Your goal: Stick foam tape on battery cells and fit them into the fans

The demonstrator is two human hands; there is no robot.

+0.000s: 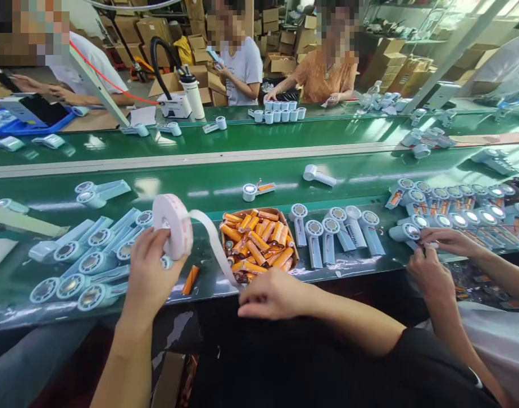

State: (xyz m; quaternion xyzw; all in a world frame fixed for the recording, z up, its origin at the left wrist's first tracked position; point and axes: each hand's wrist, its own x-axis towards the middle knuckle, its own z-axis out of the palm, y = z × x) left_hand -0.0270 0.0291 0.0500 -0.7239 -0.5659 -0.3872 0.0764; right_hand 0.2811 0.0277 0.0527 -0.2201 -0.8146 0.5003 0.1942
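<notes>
Above the bench edge: one tape roll [173, 226], gripped by your left hand [155, 266]; strip end pinched in your right fingers [247, 292]. Hazard: slack strip sticking to nearby orange cells [259, 243].

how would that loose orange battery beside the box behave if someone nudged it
The loose orange battery would probably roll sideways, being cylindrical. It looks rigid, so likely wouldn't bend. The glossy tabletop might let it slide too.
</notes>
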